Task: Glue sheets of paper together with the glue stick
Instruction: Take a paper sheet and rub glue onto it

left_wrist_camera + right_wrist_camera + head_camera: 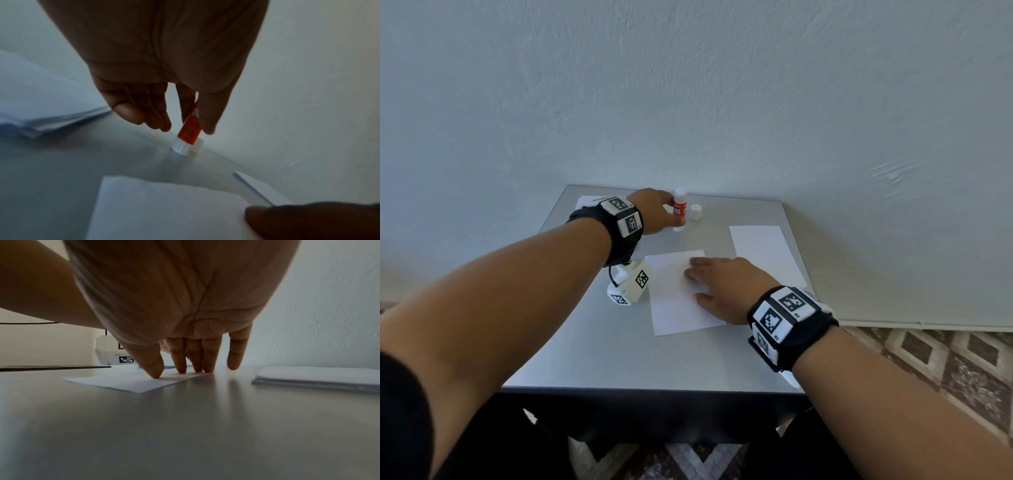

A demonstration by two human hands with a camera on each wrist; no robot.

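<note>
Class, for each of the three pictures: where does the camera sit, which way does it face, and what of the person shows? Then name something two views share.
Head: high, facing down at the table; both forearms show.
Left wrist: along the left hand pinching the glue stick.
Right wrist: low, under the right hand pressing the sheet.
Shared: glue stick, head and left wrist.

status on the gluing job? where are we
Done: the glue stick is uncapped; its cap stands beside it on the table. One sheet lies at centre.
In hand: the left hand grips the stick, base on the table in the left wrist view. The right hand presses the sheet flat.
Left: whether glue is already applied cannot be told. A stack of sheets waits at right.
</note>
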